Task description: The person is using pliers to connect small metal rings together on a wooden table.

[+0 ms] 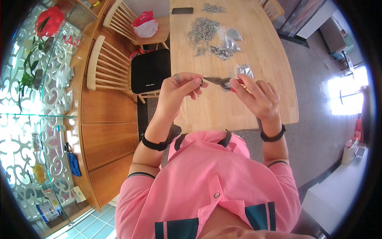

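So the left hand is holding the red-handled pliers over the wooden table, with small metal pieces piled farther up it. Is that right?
Not quite: the head view shows the red-handled pliers in the right hand, not the left hand. They are over the wooden table, with small metal pieces piled farther up it.

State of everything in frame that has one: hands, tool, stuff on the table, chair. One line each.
Left hand: pinching a small dark piece
Right hand: closed on pliers
Pliers: held, tip toward left hand; open or shut unclear
Metal pieces: heaped loose on table
Phone: flat, screen dark
Chair: bearing red-and-white bag
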{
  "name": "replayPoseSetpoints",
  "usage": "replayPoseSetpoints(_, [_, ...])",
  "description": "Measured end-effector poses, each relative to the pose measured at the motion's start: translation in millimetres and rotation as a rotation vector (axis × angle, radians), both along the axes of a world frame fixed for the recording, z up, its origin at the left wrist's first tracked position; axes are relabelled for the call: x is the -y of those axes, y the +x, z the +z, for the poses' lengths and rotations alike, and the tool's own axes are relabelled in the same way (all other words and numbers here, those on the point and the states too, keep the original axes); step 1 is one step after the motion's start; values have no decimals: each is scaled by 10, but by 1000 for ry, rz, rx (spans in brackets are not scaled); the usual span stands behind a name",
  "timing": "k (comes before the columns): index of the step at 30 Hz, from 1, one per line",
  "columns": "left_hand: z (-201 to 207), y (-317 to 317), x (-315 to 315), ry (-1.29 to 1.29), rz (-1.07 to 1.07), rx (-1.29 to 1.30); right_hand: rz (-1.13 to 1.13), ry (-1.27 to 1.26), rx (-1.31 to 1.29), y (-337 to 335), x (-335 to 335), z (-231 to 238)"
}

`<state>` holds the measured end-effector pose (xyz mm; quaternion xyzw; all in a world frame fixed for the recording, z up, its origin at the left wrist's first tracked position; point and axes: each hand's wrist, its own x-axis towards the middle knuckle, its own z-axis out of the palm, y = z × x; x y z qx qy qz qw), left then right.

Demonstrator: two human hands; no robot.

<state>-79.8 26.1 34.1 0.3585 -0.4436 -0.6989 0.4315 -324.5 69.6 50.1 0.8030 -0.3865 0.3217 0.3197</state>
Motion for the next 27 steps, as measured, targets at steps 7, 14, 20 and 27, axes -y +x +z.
replayPoseSetpoints(7, [-132,-146,19,-256,-4,146,35,288,345,-53,3,-350])
replayPoseSetpoints(14, [-1053,-278,595,-196,-150,348,-90,314,606,-255,-342,-688])
replayPoseSetpoints(20, [-2513,-580,1168,-230,-400,835,-347,329,668,-383,-868,-814])
replayPoseSetpoints(27, [-3425,-931,2089,-266,402,820,-619,393,650,-391,-1424,-846])
